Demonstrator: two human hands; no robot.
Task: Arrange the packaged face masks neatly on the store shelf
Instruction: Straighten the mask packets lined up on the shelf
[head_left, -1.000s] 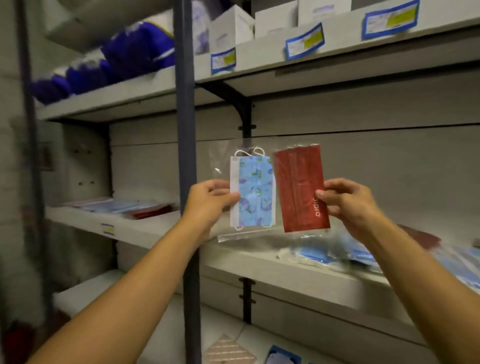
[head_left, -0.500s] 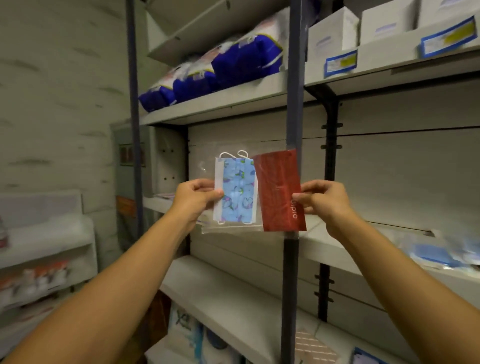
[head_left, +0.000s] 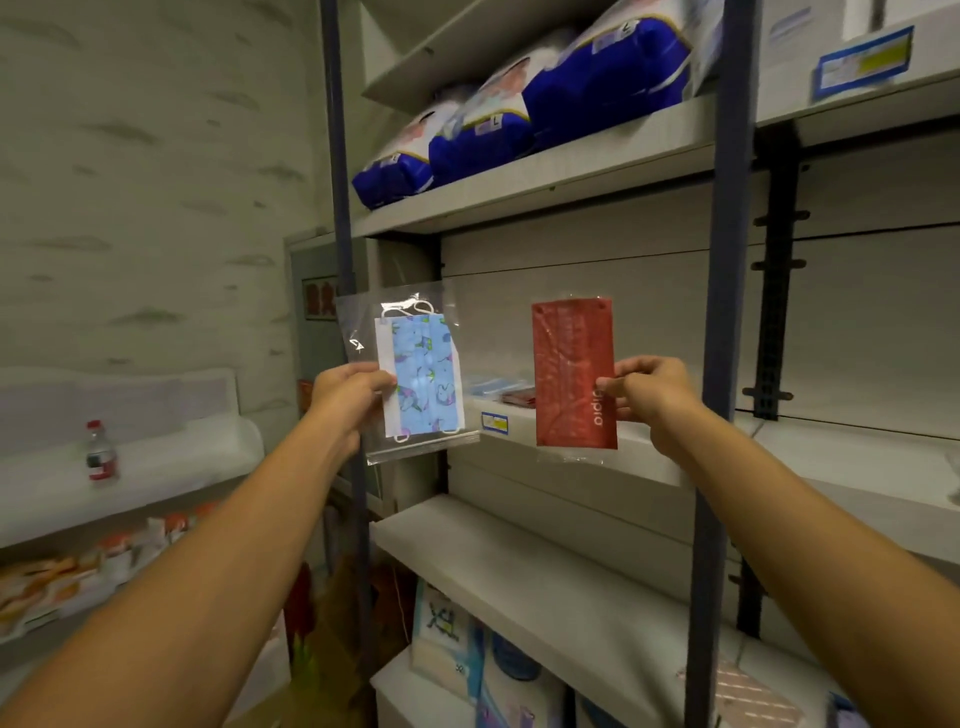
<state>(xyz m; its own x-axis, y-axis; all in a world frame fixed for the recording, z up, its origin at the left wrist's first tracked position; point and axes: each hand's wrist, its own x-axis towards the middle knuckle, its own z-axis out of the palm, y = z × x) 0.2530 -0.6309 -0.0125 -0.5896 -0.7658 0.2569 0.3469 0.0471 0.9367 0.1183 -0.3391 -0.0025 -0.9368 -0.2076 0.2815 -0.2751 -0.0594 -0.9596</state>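
Two packaged masks are up in the air in front of the middle shelf (head_left: 649, 457), apart from each other: the blue patterned mask (head_left: 423, 376) pinched at its edge by the left hand (head_left: 345, 397), the red mask (head_left: 574, 371) pinched by the right hand (head_left: 641, 395). Both grips catch only slippery film, so either packet could slide free and drop. Laid down carelessly, they could disturb the small pile of masks (head_left: 501, 392) already on that shelf.

Blue diaper packs (head_left: 524, 111) line the upper shelf. A water bottle (head_left: 101, 451) stands upright on the white counter (head_left: 171, 457) at left; orange packets (head_left: 47, 582) lie below. Boxed goods (head_left: 457, 654) occupy the near bottom shelf.
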